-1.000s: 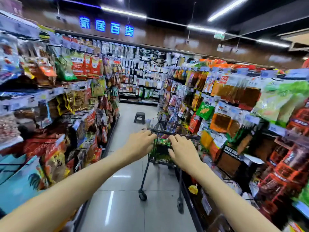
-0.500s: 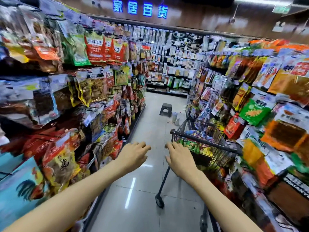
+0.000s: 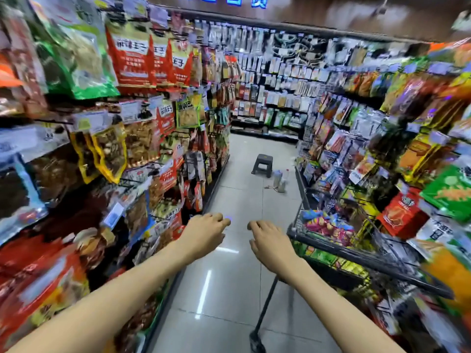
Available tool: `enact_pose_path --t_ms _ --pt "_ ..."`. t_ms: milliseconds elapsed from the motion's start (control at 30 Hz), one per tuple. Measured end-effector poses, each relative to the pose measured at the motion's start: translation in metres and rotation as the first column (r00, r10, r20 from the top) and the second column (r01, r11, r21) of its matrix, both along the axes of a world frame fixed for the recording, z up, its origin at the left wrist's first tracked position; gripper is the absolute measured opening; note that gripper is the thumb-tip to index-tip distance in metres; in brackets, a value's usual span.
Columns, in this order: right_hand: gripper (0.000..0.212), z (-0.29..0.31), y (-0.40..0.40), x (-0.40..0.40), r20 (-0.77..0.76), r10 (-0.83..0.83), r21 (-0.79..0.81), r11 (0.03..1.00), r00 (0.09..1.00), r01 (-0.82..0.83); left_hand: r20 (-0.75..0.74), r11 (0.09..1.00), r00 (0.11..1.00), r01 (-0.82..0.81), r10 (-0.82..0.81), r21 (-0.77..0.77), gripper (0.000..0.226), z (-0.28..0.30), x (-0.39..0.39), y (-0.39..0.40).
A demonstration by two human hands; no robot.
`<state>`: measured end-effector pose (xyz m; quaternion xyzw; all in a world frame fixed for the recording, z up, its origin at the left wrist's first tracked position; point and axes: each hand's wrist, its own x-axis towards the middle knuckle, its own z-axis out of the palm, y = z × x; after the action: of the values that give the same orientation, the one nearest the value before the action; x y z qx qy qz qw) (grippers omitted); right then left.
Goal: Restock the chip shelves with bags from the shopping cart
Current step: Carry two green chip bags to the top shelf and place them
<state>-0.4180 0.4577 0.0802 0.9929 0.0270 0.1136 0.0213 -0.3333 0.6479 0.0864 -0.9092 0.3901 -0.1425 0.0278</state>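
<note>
A lot of this shot is smeared by motion blur, especially the right shelves (image 3: 407, 118) and everything near the edges, so most package labels there can't be read. The cart (image 3: 356, 253) sits at the right side of the aisle, hard up against those right shelves, and its far end and right side get lost in the hanging packs. Only the near rim, some wire mesh, one slanted leg and a wheel (image 3: 256, 341) at the bottom edge show clearly. Whether it touches the shelving is impossible to say.

Inside the cart there's a pile of bags (image 3: 325, 225), mostly pink, red and blue with some yellow, plus a green-yellow layer showing lower through the mesh. They're crinkly and glossy, but the print is too blurry to read.

Both arms reach forward over the floor (image 3: 229, 276). The left hand (image 3: 205, 231) hangs palm down with fingers loosely curled, holding nothing. The right hand (image 3: 267, 238) is the same, loose and empty, just left of the cart rim and not touching it. The fingertips are a bit fuzzy.

The left shelves (image 3: 107, 128) are packed with red, green and yellow snack packs, sharper than the right side. Down the aisle a dark stool (image 3: 262, 164) stands on the floor, with a couple of small bottles (image 3: 279, 180) beside it, too small to identify. A blue sign (image 3: 244, 0) is cut off by the top edge.
</note>
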Motion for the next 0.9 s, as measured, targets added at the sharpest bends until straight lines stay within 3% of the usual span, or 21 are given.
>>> enact_pose_path --t_ms 133,367,900 --pt "0.035 0.02 -0.015 0.096 0.055 -0.055 0.027 0.998 0.997 0.054 0.045 0.997 0.997 0.068 -0.066 -0.048 0.03 0.018 0.096 -0.011" --pt "0.033 0.004 -0.058 0.208 0.014 -0.155 0.09 0.984 0.988 0.153 -0.085 0.987 0.984 0.156 -0.16 -0.046 0.036 0.009 0.237 -0.067" --pt "0.03 -0.045 -0.301 0.387 -0.051 -0.462 0.142 0.874 0.885 0.464 -0.082 0.925 0.923 0.38 -0.376 0.029 0.036 -0.018 0.465 -0.334"
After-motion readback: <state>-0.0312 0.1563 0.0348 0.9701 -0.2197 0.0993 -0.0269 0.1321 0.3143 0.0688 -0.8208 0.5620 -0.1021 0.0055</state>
